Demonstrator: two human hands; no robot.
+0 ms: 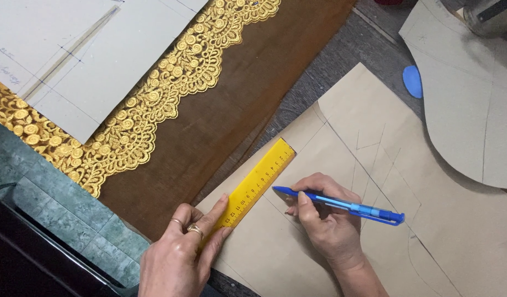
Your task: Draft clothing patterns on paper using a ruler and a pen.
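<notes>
The big sheet of brown pattern paper fills the lower right of the frame, pencilled with slanting lines and dart shapes. On it, just left of centre, lies a yellow ruler, running diagonally from lower left to upper right. The left hand presses flat on the ruler's lower end, fingers spread and holding nothing. The right hand is closed around a blue pen, whose tip sits close beside the ruler's right edge.

To rule well here, I judge the ruler needs firm, even pressure, with the fingertips kept clear of the drawing edge. The pen should stay tight against that edge at a steady angle.

Across the upper left lies dark brown fabric edged with gold scalloped lace, and a pale grey drafted sheet lies over it. Another cut cardboard pattern piece sits at the upper right, with a small blue tailor's chalk just beside it. The grey worktable shows between them, and green tiled floor shows at the lower left.
</notes>
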